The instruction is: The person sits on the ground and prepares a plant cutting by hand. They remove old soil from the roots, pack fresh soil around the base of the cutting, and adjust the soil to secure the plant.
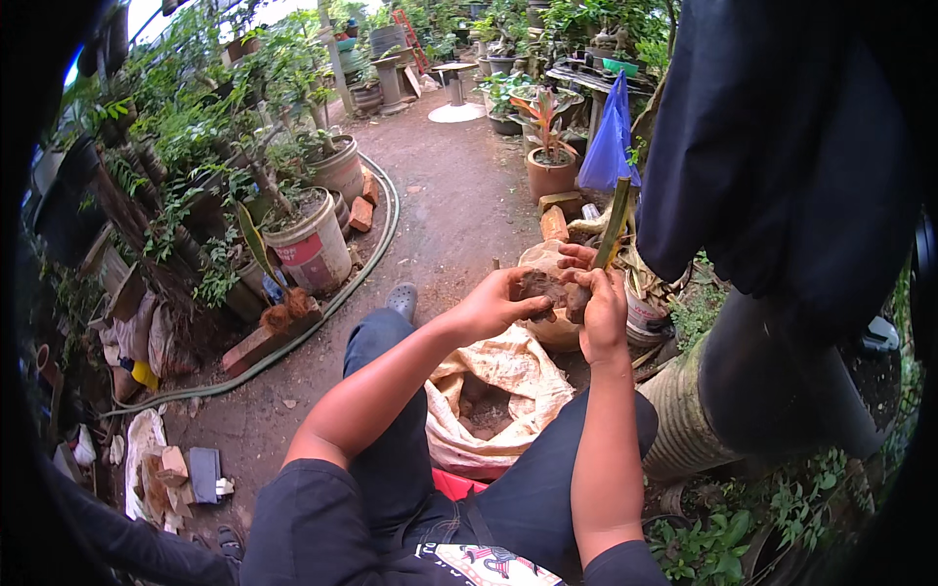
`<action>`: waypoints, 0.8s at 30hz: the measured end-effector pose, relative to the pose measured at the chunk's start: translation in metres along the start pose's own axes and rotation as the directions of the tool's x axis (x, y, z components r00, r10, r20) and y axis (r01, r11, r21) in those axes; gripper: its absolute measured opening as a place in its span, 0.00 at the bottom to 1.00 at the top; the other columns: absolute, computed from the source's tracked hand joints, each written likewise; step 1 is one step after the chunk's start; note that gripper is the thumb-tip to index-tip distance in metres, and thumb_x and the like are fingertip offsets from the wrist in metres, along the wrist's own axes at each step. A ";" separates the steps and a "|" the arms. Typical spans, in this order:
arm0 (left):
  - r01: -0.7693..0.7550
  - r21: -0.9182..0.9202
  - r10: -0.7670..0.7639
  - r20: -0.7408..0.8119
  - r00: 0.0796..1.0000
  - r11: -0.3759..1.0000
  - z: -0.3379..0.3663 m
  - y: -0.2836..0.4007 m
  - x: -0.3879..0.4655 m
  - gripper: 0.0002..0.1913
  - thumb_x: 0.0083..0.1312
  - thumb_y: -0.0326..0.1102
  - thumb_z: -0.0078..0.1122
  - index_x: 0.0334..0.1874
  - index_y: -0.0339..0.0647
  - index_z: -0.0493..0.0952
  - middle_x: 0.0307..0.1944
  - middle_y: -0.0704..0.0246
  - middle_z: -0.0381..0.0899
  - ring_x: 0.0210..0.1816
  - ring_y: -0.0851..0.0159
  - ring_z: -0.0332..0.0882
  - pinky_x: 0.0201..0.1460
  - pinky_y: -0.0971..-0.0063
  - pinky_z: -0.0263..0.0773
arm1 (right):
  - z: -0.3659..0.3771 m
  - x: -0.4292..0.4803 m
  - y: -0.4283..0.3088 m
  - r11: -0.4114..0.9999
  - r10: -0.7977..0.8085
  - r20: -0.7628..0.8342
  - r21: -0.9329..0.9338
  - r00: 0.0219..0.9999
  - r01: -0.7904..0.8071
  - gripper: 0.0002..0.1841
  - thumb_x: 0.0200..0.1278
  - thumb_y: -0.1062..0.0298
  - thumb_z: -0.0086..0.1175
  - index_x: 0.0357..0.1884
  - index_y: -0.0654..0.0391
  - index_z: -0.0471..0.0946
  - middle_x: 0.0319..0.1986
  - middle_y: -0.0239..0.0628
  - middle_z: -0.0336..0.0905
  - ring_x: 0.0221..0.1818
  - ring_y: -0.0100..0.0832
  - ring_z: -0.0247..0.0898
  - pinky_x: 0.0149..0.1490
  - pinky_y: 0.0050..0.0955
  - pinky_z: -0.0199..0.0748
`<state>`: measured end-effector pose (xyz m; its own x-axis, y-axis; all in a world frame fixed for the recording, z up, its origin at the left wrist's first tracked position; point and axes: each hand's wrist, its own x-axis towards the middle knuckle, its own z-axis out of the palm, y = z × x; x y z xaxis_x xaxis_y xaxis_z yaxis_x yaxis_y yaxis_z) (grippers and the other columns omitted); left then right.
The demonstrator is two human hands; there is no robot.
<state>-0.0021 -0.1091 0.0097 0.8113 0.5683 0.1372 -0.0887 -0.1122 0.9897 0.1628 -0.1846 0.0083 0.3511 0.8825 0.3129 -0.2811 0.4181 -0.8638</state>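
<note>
My left hand [506, 299] grips a brown, crumbly clump [541, 291], thumb below and fingers above it. Close beside it, my right hand [602, 311] is closed around the lower part of a long green leaf with yellow edges [614, 227], which stands nearly upright. A dark lump of soil [577, 302] at the leaf's base shows between the two hands; whether it touches the clump I cannot tell. Below the hands, between my knees, an open woven sack [546, 417] with rolled edges holds dark soil [485, 410].
A green hose [366, 275] curves along the path at the left, by a painted bucket [322, 253] with a plant and a brick [271, 340] with brown fibre. Beyond my hands hangs a blue plastic bag [607, 139]. A ribbed pot [689, 414] stands close at the right, beneath dark cloth [762, 146].
</note>
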 end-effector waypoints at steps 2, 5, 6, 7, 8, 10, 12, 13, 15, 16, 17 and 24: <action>0.057 -0.064 -0.058 -0.023 0.998 0.996 -0.014 -0.010 0.004 0.21 0.72 0.32 0.63 0.64 0.31 0.72 0.53 0.67 0.83 0.50 0.72 0.81 0.56 0.73 0.77 | 0.005 0.004 0.005 0.989 0.075 -0.037 0.129 0.997 -0.069 0.19 0.66 0.72 0.39 0.54 0.63 0.78 0.44 0.36 0.78 0.43 0.24 0.73 0.47 0.24 0.75; 0.149 -0.080 -0.157 -0.102 0.982 0.986 -0.041 -0.027 0.010 0.20 0.71 0.33 0.65 0.63 0.35 0.74 0.50 0.69 0.83 0.46 0.74 0.81 0.52 0.77 0.77 | 0.010 0.020 0.024 0.987 0.073 -0.093 0.149 0.993 -0.059 0.19 0.64 0.72 0.39 0.52 0.65 0.77 0.46 0.40 0.80 0.44 0.28 0.75 0.54 0.26 0.74; 0.116 -0.122 -0.131 -0.124 0.984 0.986 -0.052 -0.041 0.011 0.19 0.70 0.33 0.65 0.61 0.36 0.75 0.49 0.70 0.83 0.46 0.74 0.81 0.51 0.78 0.76 | 0.012 0.025 0.031 0.987 0.088 -0.087 0.143 0.992 -0.075 0.19 0.63 0.73 0.39 0.52 0.65 0.76 0.47 0.41 0.80 0.46 0.29 0.75 0.54 0.27 0.74; 0.082 -0.172 -0.107 -0.143 0.984 0.982 -0.058 -0.053 0.013 0.17 0.70 0.32 0.66 0.59 0.36 0.76 0.48 0.70 0.84 0.46 0.75 0.81 0.50 0.78 0.76 | 0.009 0.030 0.040 0.971 0.139 -0.076 0.206 0.987 -0.121 0.19 0.63 0.72 0.40 0.53 0.65 0.76 0.47 0.41 0.80 0.47 0.30 0.76 0.55 0.28 0.74; 0.090 -0.165 -0.123 -0.207 0.971 0.982 -0.061 -0.063 0.016 0.16 0.70 0.32 0.66 0.58 0.36 0.78 0.48 0.70 0.84 0.45 0.75 0.81 0.49 0.79 0.76 | 0.007 0.035 0.048 0.964 0.160 -0.076 0.228 0.984 -0.139 0.20 0.63 0.71 0.40 0.54 0.64 0.76 0.48 0.42 0.80 0.48 0.31 0.76 0.56 0.28 0.74; 0.086 -0.127 -0.123 -0.322 0.939 0.988 -0.061 -0.079 0.014 0.14 0.70 0.32 0.65 0.54 0.35 0.80 0.45 0.71 0.85 0.43 0.77 0.80 0.49 0.79 0.74 | 0.012 0.039 0.059 0.949 0.220 -0.073 0.247 0.973 -0.196 0.20 0.63 0.70 0.41 0.55 0.63 0.75 0.49 0.42 0.80 0.51 0.32 0.76 0.56 0.29 0.74; 0.059 -0.036 -0.068 -0.407 0.911 0.998 -0.064 -0.084 0.006 0.12 0.70 0.32 0.65 0.51 0.33 0.82 0.41 0.73 0.86 0.40 0.79 0.79 0.45 0.82 0.73 | 0.023 0.043 0.070 0.928 0.290 -0.072 0.262 0.954 -0.263 0.20 0.63 0.69 0.42 0.55 0.62 0.75 0.50 0.42 0.80 0.54 0.32 0.75 0.57 0.30 0.74; 0.008 -0.043 -0.026 -0.422 0.906 0.999 -0.065 -0.078 0.002 0.10 0.70 0.31 0.65 0.49 0.33 0.83 0.40 0.74 0.86 0.39 0.80 0.78 0.44 0.83 0.73 | 0.028 0.044 0.074 0.906 0.305 0.012 0.305 0.952 -0.294 0.20 0.63 0.69 0.42 0.56 0.64 0.74 0.52 0.43 0.79 0.56 0.34 0.74 0.59 0.34 0.75; -0.083 -0.066 0.041 -0.482 0.875 0.994 -0.061 -0.060 -0.007 0.09 0.69 0.29 0.66 0.48 0.33 0.84 0.39 0.73 0.86 0.38 0.80 0.79 0.43 0.84 0.73 | 0.035 0.046 0.087 0.891 0.337 0.086 0.292 0.938 -0.347 0.21 0.63 0.70 0.41 0.56 0.65 0.73 0.52 0.45 0.79 0.56 0.35 0.74 0.62 0.38 0.75; -0.102 -0.010 0.081 -0.526 0.846 0.995 -0.061 -0.056 -0.011 0.10 0.69 0.28 0.65 0.48 0.31 0.83 0.40 0.70 0.87 0.39 0.78 0.80 0.44 0.81 0.75 | 0.043 0.047 0.092 0.890 0.343 0.111 0.280 0.933 -0.361 0.21 0.63 0.71 0.41 0.57 0.66 0.72 0.52 0.46 0.78 0.57 0.37 0.75 0.64 0.40 0.74; -0.117 0.047 0.124 -0.566 0.815 0.992 -0.063 -0.055 -0.015 0.11 0.69 0.28 0.64 0.49 0.29 0.83 0.41 0.67 0.87 0.40 0.75 0.82 0.46 0.79 0.78 | 0.051 0.044 0.095 0.860 0.368 0.176 0.309 0.913 -0.406 0.20 0.64 0.72 0.41 0.57 0.66 0.72 0.51 0.45 0.78 0.57 0.37 0.75 0.63 0.40 0.75; -0.095 0.066 0.116 -0.579 0.807 0.993 -0.068 -0.048 -0.016 0.15 0.66 0.27 0.66 0.53 0.28 0.81 0.43 0.64 0.86 0.40 0.73 0.84 0.45 0.76 0.81 | 0.076 0.049 0.125 0.926 0.363 0.006 0.113 0.932 -0.361 0.17 0.79 0.60 0.37 0.54 0.61 0.73 0.42 0.37 0.80 0.41 0.29 0.80 0.45 0.29 0.81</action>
<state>-0.0505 -0.0572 -0.0374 0.3104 0.9175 0.2488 -0.1269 -0.2194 0.9674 0.0768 -0.0730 -0.0540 0.2200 0.9753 -0.0198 -0.4879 0.0924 -0.8680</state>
